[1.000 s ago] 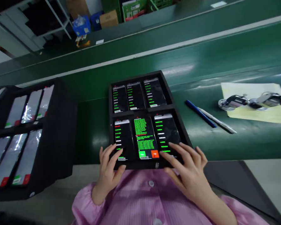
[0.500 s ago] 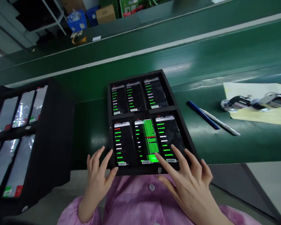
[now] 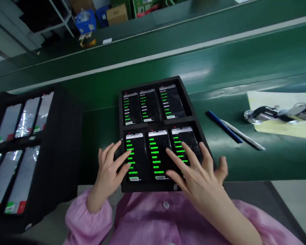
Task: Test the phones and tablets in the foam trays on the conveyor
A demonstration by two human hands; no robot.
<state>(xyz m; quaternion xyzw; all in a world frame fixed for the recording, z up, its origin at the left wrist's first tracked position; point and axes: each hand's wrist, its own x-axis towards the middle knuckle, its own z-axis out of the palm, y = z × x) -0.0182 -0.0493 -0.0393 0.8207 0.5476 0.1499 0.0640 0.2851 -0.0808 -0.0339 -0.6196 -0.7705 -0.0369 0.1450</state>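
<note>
A black foam tray (image 3: 153,125) in front of me holds several lit smartphones in two rows, their dark screens lined with green text. My left hand (image 3: 111,173) is open, its index finger and thumb over the front-left phone (image 3: 139,168). Fingers spread, my right hand (image 3: 199,170) reaches over the front row. Its index finger is at the middle phone (image 3: 158,153), and its other fingers cover part of the front-right phone (image 3: 191,136). I cannot tell whether the fingertips touch the glass. Neither hand holds anything.
To the left stands a black tray (image 3: 63,153) of phones with pale screens. On the green bench right of me lie a blue pen (image 3: 224,127), a white pen (image 3: 244,136) and yellow paper (image 3: 272,127) under metal objects (image 3: 283,114). Bins and boxes (image 3: 117,14) are beyond.
Both hands have moved forward over the front phones. The middle phone's dense green text and green block have given way to a list, and the lists on the other front phones have scrolled.
</note>
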